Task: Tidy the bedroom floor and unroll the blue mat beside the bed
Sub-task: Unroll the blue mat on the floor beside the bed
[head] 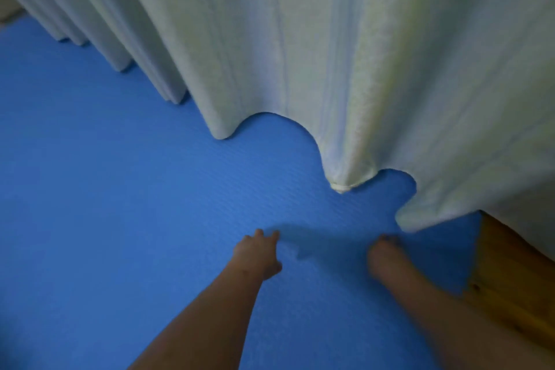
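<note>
The blue mat [120, 189] lies flat and ribbed across most of the floor in the head view. My left hand [258, 252] reaches forward low over the mat, fingers spread, holding nothing. My right hand [383, 255] is beside it to the right, pressed down on the mat with its fingers curled under; it is blurred and I see nothing in it. Both hands are just short of the hanging fabric's hem.
Pale fabric [300, 39], a curtain or bed cover, hangs in folds across the top and right, its hem resting on the mat. A strip of wooden floor [507, 276] shows at the right, past the mat's edge.
</note>
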Demonstrator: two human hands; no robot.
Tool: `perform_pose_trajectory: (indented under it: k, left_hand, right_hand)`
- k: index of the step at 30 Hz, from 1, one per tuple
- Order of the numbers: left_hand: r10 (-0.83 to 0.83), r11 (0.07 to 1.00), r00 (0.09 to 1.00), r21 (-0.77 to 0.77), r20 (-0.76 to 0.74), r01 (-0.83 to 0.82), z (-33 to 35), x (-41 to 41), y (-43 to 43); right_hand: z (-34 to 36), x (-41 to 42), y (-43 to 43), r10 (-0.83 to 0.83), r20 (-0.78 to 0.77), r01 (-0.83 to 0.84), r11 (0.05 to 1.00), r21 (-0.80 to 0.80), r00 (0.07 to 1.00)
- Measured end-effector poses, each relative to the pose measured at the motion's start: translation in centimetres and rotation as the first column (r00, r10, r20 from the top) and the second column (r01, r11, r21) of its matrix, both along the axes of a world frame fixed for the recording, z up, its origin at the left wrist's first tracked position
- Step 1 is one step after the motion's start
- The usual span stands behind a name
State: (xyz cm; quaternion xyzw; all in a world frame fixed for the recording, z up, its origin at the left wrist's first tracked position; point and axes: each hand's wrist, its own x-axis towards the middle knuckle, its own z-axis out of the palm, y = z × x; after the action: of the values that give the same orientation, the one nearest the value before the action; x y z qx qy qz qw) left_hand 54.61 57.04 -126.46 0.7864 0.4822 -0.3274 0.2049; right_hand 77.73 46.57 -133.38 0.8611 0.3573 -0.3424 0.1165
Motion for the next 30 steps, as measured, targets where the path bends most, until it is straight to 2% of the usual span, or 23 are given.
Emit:
perform_pose_trajectory:
  k: [2,3,7,11,14,17,20,22,25,30]
  left_hand:
    - [0.042,0.999,0.999,-0.007,-0.023,-0.042,4.0,-3.7,-0.8]
    - [0.07,0.997,0.996,0.014,-0.049,-0.069,5.6,-5.6,-1.5]
    - [0.176,0.984,0.98,0.054,-0.088,-0.172,18.0,-11.7,-4.5]
    - [0.286,0.955,0.958,0.077,0.034,-0.288,34.2,-14.1,-5.1]
    - [0.374,0.905,0.914,0.155,0.155,-0.397,47.5,-16.9,-4.9]
    - [0.386,0.857,0.883,0.252,0.265,-0.45,60.3,-20.3,-3.9]
    - [0.39,0.821,0.875,0.322,0.287,-0.472,73.6,-25.6,-4.5]
    - [0.391,0.783,0.857,0.368,0.335,-0.501,79.8,-28.5,-4.8]
    - [0.426,0.713,0.818,0.413,0.386,-0.566,89.9,-34.1,-6.8]
    - [0.435,0.646,0.801,0.477,0.412,-0.596,98.9,-41.2,-8.7]
  right_hand:
    - [4.2,-5.1,-0.7,0.164,-0.133,-0.177,0.98,-0.093,0.978]
    - [6.4,-6.8,-0.9,0.206,-0.165,-0.217,0.975,-0.052,0.965]
    - [19.9,-12.5,-2.1,0.377,-0.06,-0.38,0.924,-0.043,0.924]
    - [36.2,-17.5,-1.3,0.529,0.002,-0.528,0.848,0.032,0.849]
    - [49.1,-21.9,0.2,0.578,0.004,-0.574,0.809,0.128,0.816]
    - [62.3,-26.4,2.8,0.601,0.05,-0.594,0.769,0.234,0.798]
    - [76.0,-31.5,3.8,0.645,0.141,-0.653,0.693,0.305,0.751]
    - [83.0,-34.3,4.1,0.647,0.173,-0.658,0.654,0.374,0.742]
    - [93.5,-39.4,4.0,0.694,0.228,-0.71,0.555,0.435,0.683]
    - [102.8,-45.4,3.7,0.742,0.302,-0.779,0.451,0.436,0.599]
